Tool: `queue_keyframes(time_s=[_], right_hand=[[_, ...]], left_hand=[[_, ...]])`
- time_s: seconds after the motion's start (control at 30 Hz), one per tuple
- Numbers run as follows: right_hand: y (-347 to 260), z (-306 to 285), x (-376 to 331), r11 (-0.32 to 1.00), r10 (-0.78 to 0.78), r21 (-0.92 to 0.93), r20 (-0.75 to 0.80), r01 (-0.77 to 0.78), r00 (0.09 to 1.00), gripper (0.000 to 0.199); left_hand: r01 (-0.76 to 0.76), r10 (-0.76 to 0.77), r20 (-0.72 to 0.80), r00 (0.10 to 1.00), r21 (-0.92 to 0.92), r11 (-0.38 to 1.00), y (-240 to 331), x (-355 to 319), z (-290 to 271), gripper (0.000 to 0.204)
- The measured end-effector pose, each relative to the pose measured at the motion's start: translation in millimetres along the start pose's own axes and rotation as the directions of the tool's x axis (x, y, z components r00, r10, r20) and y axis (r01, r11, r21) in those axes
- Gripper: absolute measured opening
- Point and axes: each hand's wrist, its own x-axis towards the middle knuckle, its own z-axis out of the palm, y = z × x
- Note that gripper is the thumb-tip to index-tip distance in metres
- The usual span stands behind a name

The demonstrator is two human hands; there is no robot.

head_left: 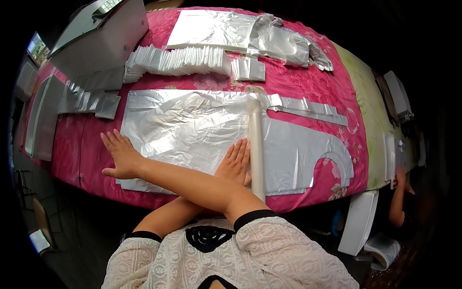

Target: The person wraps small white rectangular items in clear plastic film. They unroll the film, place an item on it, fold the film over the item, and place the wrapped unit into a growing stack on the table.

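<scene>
My forearms cross, the right one over the left. My left hand (235,163) lies flat on a stack of silvery plastic T-shirt bags (178,120), its fingers beside a pale, translucent tube (257,149). The tube lies across the stack, the bags' handle ends (308,154) spreading out to its right. At the stack's left edge, my right hand (121,156) is spread with its thumb apart and holds nothing. Whether it touches the bags or hovers just above them, I cannot tell.
A pink flowered cloth (332,82) covers the table. Behind lie a row of folded bags (180,61) and another flat bag stack (211,29). White boxes (103,43) stand on the left. At the right, a person's arm (397,200) reaches in near a white box (358,221).
</scene>
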Motion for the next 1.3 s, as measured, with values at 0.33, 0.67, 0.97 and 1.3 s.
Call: queue_keyframes(time_s=[0.33,0.67,0.97,1.3], right_hand=[[73.5,-177.6,-107.6,0.936,-0.2,-0.35,-0.41,0.049,0.89,0.039],[210.4,-238.1,-209.1,0.563,0.276,-0.387,-0.745,-0.731,0.607,0.071],[209.8,-313.3,-255.8,0.25,0.161,-0.307,-0.922,-0.918,0.352,0.066],[127.7,-281.8,-351.4,0.562,0.11,-0.527,-0.716,-0.638,0.689,0.061]], left_hand=[[0.101,-0.119,-0.222,0.968,-0.092,0.991,-37.5,-28.5,-54.2,0.073],[0.382,-0.365,-0.144,0.92,0.111,0.918,-101.4,-52.1,-64.9,0.083],[0.399,-0.384,-0.12,0.916,0.155,0.904,-101.8,-54.6,-61.3,0.086],[0.302,-0.278,-0.272,0.921,0.047,0.952,-102.8,-60.3,-66.6,0.089]])
